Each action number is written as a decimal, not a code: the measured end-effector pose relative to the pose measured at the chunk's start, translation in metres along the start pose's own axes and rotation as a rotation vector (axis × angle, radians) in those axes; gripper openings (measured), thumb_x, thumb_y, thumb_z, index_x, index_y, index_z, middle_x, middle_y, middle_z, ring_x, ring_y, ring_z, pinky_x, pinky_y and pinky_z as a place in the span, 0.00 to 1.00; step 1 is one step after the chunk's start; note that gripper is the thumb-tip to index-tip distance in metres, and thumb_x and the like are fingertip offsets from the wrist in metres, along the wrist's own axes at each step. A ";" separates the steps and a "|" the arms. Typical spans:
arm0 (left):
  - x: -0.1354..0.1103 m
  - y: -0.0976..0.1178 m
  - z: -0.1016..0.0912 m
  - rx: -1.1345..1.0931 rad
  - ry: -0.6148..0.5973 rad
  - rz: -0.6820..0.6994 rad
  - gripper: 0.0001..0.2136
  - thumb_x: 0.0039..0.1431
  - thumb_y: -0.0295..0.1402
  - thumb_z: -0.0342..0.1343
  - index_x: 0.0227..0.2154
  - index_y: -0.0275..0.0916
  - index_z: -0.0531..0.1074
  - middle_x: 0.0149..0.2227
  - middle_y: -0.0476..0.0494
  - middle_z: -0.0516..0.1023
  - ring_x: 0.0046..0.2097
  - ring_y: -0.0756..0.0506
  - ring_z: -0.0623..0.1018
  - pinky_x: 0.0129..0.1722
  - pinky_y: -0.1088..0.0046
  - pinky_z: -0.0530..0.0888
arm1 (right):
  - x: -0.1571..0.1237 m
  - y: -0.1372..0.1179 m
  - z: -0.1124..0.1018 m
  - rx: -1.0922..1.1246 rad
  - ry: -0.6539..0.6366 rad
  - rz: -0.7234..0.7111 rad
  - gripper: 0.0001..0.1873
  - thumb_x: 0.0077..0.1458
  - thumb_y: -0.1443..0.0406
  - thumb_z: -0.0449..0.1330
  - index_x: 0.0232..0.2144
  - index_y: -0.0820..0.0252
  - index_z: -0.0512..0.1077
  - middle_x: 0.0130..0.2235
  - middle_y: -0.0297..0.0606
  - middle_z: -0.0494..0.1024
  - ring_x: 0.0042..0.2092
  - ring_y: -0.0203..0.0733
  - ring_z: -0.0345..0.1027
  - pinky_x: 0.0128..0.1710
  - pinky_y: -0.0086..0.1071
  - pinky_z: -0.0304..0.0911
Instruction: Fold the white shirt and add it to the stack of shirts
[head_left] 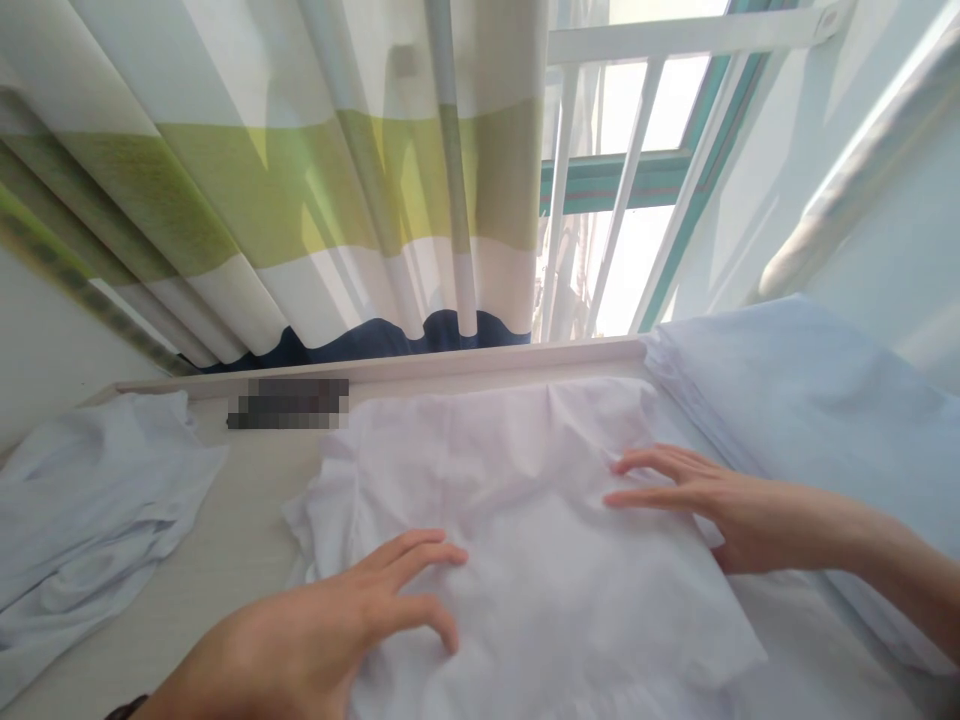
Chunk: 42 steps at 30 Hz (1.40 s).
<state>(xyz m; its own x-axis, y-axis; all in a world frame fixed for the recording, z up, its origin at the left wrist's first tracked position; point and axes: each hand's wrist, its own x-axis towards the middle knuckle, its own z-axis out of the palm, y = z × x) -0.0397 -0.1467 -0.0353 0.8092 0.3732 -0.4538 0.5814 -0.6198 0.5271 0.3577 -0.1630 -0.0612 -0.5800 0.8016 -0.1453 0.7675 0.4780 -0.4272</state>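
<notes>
Nearest the camera, the left hand (322, 630) rests palm-down on the near left part of a white cloth (517, 480), its fingers (420, 550) slightly apart and lightly curled, gripping nothing. Farther right, the right hand (705, 500) lies flat on the same cloth with its fingers (652, 460) stretched out and a little spread, also clasping nothing. That white cloth lies spread in the middle of the table (240, 540), between a crumpled pale garment (90, 500) at the left and a light blue fabric (795, 400) at the right, below a striped curtain (300, 180) and window bars (626, 190).
</notes>
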 end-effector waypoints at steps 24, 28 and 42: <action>0.073 -0.056 -0.118 0.312 1.089 -0.060 0.10 0.63 0.39 0.47 0.41 0.43 0.70 0.42 0.44 0.75 0.45 0.42 0.75 0.48 0.60 0.73 | 0.171 0.073 -0.076 0.132 0.678 0.700 0.24 0.53 0.58 0.59 0.49 0.69 0.71 0.51 0.57 0.74 0.52 0.57 0.68 0.46 0.39 0.65; 0.075 -0.048 -0.048 0.483 0.805 0.095 0.10 0.65 0.32 0.46 0.38 0.42 0.72 0.39 0.45 0.75 0.44 0.43 0.73 0.48 0.61 0.71 | 0.161 0.064 -0.070 -0.005 0.689 0.631 0.27 0.59 0.57 0.54 0.55 0.67 0.65 0.54 0.55 0.71 0.56 0.58 0.64 0.53 0.46 0.59; 0.056 -0.022 0.030 0.568 0.521 0.026 0.32 0.64 0.48 0.45 0.67 0.51 0.42 0.70 0.45 0.43 0.68 0.33 0.49 0.63 0.46 0.56 | 0.063 -0.016 0.069 -0.300 0.494 0.023 0.29 0.64 0.55 0.49 0.63 0.58 0.55 0.68 0.48 0.47 0.69 0.52 0.37 0.63 0.49 0.50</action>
<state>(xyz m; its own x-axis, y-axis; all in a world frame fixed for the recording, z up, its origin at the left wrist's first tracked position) -0.0098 -0.1330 -0.0941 0.8393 0.5431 0.0251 0.5428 -0.8396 0.0196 0.2904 -0.1448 -0.1253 -0.4212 0.8511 0.3135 0.8639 0.4817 -0.1471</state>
